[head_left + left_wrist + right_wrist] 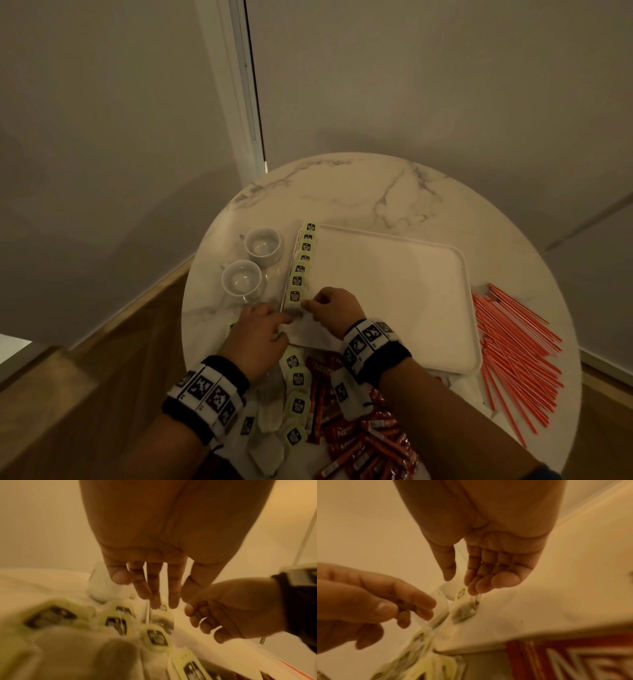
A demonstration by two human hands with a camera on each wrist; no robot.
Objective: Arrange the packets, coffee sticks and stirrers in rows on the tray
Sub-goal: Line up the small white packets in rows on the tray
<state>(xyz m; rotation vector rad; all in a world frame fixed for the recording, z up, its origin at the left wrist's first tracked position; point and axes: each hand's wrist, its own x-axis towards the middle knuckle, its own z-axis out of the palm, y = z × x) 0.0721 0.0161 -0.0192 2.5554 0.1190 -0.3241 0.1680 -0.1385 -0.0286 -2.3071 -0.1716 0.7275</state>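
A white tray (394, 291) sits mid-table with a row of several yellow-green tea packets (303, 260) along its left edge. At the near end of that row a tea packet (295, 311) (464, 611) lies on the tray. My right hand (310, 304) (458, 584) touches its top edge with bunched fingertips, the thumb held apart. My left hand (284, 320) (154, 599) reaches in beside it, fingers straight and pointing down at the same packet. Loose tea packets (296, 380), red coffee sticks (363, 442) and red stirrers (513, 342) lie off the tray.
Two white cups (263, 244) (241, 281) stand left of the tray on the round marble table (359, 192). The stirrers cover the table's right side, and the coffee sticks and packets crowd its near edge under my wrists. A wall corner stands behind.
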